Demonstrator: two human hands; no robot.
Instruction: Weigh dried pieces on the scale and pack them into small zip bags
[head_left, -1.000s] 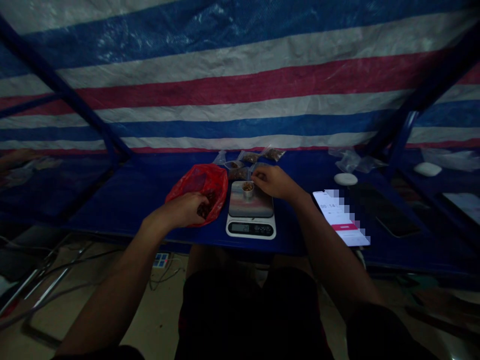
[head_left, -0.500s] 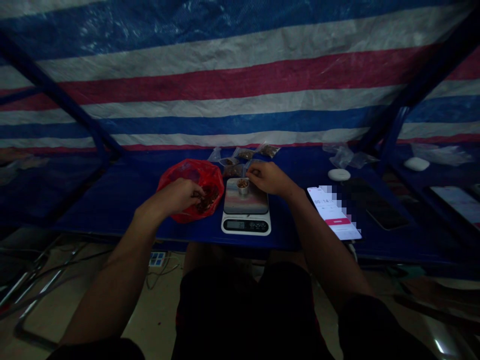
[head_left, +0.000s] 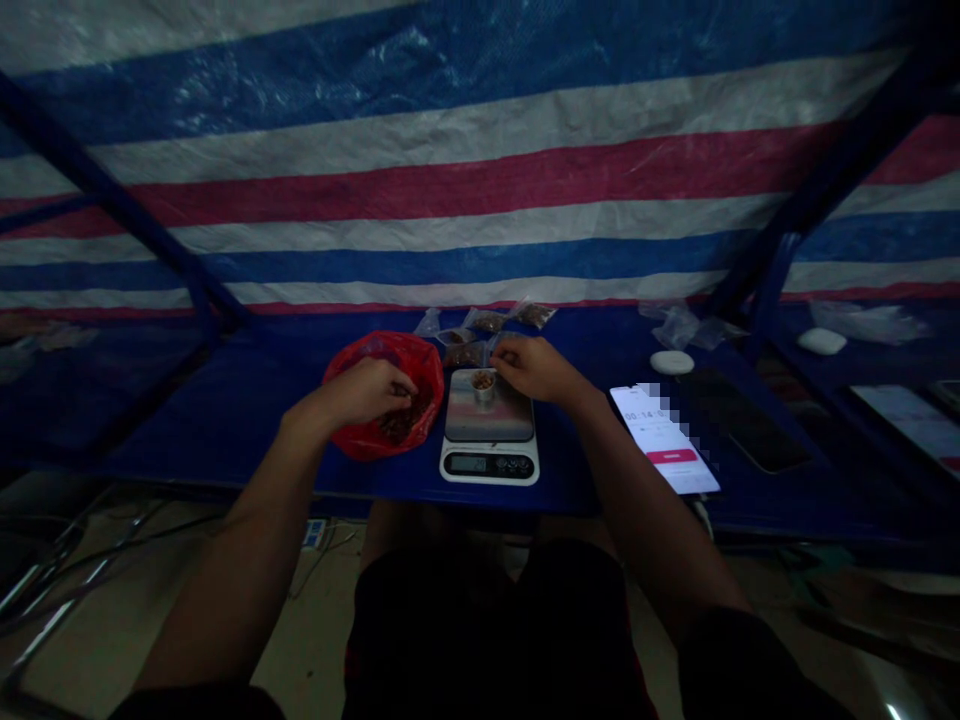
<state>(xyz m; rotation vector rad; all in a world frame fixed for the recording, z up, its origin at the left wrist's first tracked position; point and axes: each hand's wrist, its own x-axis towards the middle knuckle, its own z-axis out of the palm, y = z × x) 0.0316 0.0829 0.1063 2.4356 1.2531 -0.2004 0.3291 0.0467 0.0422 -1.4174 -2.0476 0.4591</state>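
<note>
My left hand [head_left: 377,390] is over the mouth of a red plastic bag [head_left: 352,440], its fingers pinched above loose brown dried pieces [head_left: 401,420]. Anything between those fingertips is too small to make out. A small metal cup [head_left: 484,393] holding brown bits stands on the plate of a white kitchen scale [head_left: 457,467]. Beside the cup's right rim is my right hand [head_left: 531,368], thumb and fingers drawn together; I cannot tell what they hold, if anything. The scale's display is lit, but its digits are blurred.
Several small clear bags with brown contents [head_left: 487,321] lie behind the scale. To the right are a lit phone [head_left: 656,425], a dark phone [head_left: 757,425], a white oval case [head_left: 672,362] and crumpled clear bags [head_left: 679,325]. Blue frame bars [head_left: 810,190] slant upward at the sides.
The camera view has tilted slightly, so the table sits lower. My left hand's fingers have lifted a little from the pieces in the bag. My right hand stays beside the cup.
</note>
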